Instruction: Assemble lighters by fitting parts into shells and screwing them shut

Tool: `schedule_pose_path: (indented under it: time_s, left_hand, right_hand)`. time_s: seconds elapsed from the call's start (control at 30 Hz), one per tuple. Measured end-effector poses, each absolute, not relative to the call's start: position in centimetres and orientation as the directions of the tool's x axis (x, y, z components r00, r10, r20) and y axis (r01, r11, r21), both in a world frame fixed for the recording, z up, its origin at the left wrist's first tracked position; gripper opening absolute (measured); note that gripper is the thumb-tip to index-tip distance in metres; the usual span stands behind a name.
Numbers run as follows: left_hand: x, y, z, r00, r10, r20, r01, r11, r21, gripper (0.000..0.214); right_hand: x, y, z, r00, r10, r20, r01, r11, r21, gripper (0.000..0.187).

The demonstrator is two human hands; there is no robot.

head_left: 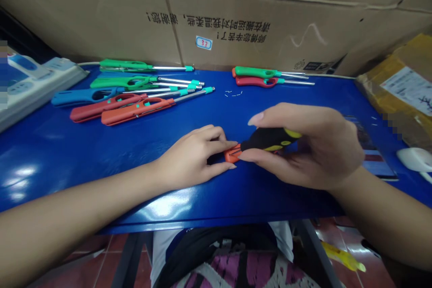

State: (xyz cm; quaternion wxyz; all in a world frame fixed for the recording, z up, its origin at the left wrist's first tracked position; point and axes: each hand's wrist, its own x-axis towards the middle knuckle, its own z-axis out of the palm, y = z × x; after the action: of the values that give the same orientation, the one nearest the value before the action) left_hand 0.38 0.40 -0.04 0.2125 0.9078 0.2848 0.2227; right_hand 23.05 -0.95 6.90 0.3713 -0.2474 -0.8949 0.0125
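Observation:
An orange lighter [231, 155] lies on the blue table in front of me, its right part hidden behind my right hand. The fingers and thumb of my left hand [204, 155] close around its left end and hold it against the table. My right hand [313, 144] grips a screwdriver [270, 139] by its black and yellow handle. The handle slants over the lighter, and its metal shaft is mostly hidden; I cannot tell exactly where its tip touches.
Several long-necked lighters [138, 110] in green, blue, red and orange lie at the left. A green lighter [253, 71] and a red lighter [256, 82] lie at the back. Tiny pins [232, 94] are scattered nearby. A large cardboard box [111, 22] closes off the back; a white mouse [415, 159] sits right.

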Motion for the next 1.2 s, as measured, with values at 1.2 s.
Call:
schedule_pose_path:
  time_s: [1.2]
  left_hand:
    - [0.0,0.8,1.0,0.718,0.648,0.255,0.533,-0.747,0.397,0.047]
  right_hand:
    - [25.4,4.8,3.3,-0.469,0.851,0.236,0.730,0.524,-0.439,0.017]
